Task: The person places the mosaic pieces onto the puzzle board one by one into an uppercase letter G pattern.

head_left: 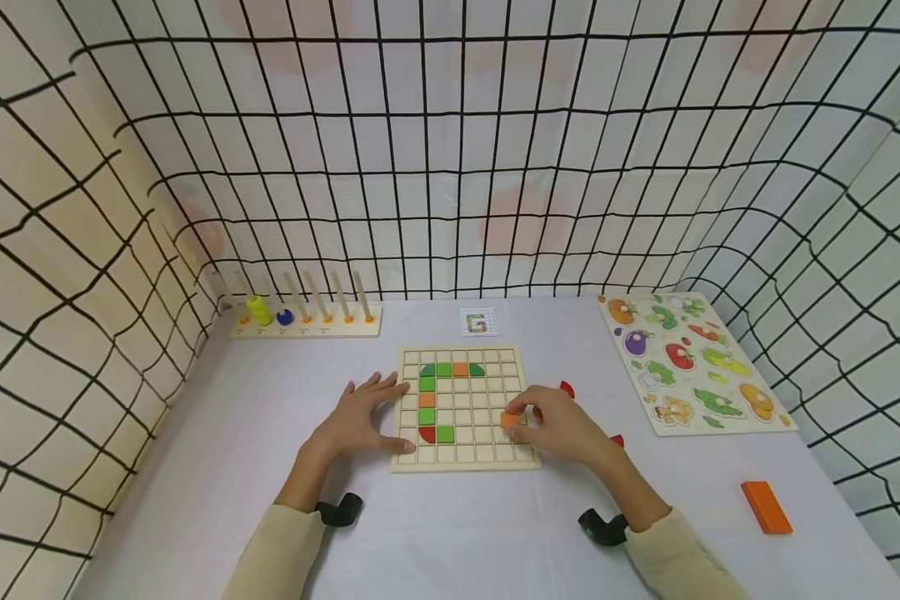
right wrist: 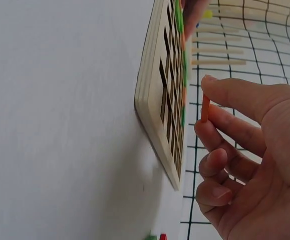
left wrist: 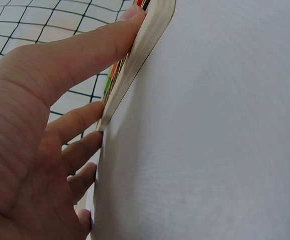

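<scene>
A wooden grid board (head_left: 474,454) lies flat on the white table. Green and orange square tiles, two green quarter-round tiles and a red quarter-round tile (head_left: 427,433) sit in its cells, forming a partial outline. My left hand (head_left: 356,421) rests at the board's left edge, fingers spread, with the thumb on the near-left corner area. Between thumb and fingertips my right hand (head_left: 558,423) pinches an orange square tile (right wrist: 205,107), held above the right part of the grid. In the right wrist view the tile appears edge-on, apart from the board.
A pattern card (head_left: 479,322) lies behind the board. Pegs stand on a wooden base (head_left: 307,331) at the back left. A vegetable puzzle board (head_left: 697,367) lies right, an orange block (head_left: 767,507) nearer. Red pieces (head_left: 567,389) lie by my right hand. Black netting surrounds the table.
</scene>
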A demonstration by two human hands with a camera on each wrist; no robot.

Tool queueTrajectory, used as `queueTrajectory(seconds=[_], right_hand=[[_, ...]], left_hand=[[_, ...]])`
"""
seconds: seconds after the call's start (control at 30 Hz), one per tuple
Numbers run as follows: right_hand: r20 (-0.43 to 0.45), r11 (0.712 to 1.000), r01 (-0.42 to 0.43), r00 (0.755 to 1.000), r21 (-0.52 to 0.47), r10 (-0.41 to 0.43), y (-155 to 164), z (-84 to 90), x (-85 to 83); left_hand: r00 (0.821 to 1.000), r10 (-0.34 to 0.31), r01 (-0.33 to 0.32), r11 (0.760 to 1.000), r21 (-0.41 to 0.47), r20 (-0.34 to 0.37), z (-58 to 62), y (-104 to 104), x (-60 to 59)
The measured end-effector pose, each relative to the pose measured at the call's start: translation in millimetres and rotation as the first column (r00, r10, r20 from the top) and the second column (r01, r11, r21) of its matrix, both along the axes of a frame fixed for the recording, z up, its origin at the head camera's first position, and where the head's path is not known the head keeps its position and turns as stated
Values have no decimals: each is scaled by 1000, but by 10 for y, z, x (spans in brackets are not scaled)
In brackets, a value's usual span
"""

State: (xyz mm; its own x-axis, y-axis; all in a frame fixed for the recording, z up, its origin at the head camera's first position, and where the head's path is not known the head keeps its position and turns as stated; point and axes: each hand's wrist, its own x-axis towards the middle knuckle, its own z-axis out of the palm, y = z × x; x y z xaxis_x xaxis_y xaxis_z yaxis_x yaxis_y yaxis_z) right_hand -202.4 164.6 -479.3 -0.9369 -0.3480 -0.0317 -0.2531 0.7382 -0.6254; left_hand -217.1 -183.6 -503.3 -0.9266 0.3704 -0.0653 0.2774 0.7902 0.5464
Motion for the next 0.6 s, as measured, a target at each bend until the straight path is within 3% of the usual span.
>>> queueTrajectory(seconds=[0.33,0.6], right_hand=[[-27,997,-78,997,24,79,-293,-38,-49],[-36,990,-135,990,35,137,-454,-75,-20]], left_hand=[[1000,3,-3,1000,-30,-11,51,7,-33],[1000,-3,3,1000,-17,9,-3,-6,-12]])
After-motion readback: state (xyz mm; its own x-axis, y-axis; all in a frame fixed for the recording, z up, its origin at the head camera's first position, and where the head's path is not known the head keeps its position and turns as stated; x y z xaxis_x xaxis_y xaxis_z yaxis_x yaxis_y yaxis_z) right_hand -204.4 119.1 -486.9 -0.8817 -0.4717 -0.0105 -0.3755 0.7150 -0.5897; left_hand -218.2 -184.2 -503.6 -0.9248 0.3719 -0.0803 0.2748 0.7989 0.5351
